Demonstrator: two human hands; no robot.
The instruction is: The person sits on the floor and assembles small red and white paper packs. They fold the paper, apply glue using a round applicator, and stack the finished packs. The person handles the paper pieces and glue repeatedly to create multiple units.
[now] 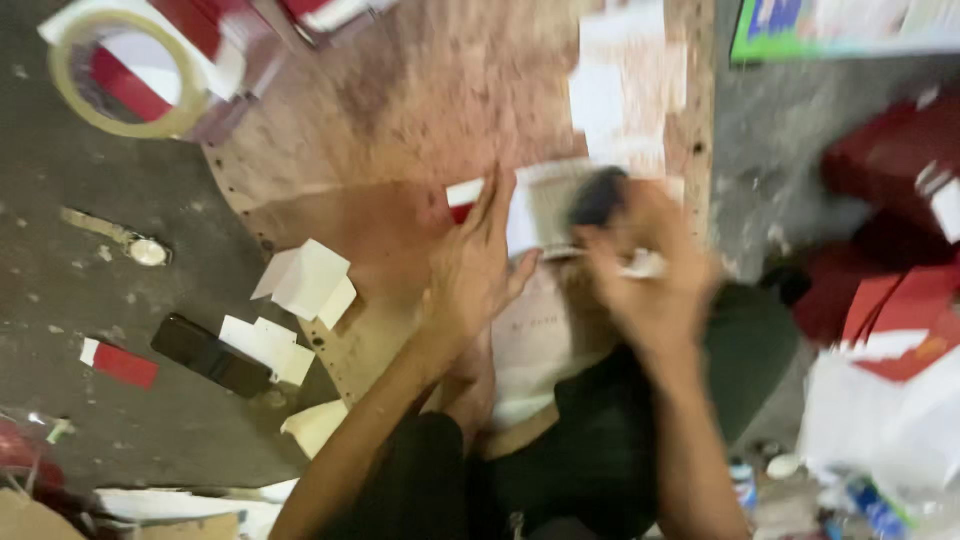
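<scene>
**Hands at a white card on the wooden board, scraps lying loose around**

The left hand (470, 270) rests with its fingers (495, 205) stretched flat and together, their tips against the left edge of a white rectangular card piece (545, 205) on the reddish-brown wooden board (400, 110). The right hand (650, 275) is motion-blurred; it seems curled around a dark rounded object (598, 195) pressed at the card's right side, but how tightly its fingers close I cannot tell. A small red-and-white paper strip (462, 195) lies just left of the left fingertips.

Judging progress: the card looks mid-handling, not set aside. Cut white paper squares (308, 280) lie loose, well left of the left fingers, which suggests some pieces are prepared.

Room: beyond both fingertips the board is fairly open. Right of the right fingers the board's edge is close, with red cardboard boxes (890, 290) crowded past it. Far left, a clear tape roll (125, 70) and a black flat phone (210, 355) sit well apart on the grey floor (90, 180).
</scene>
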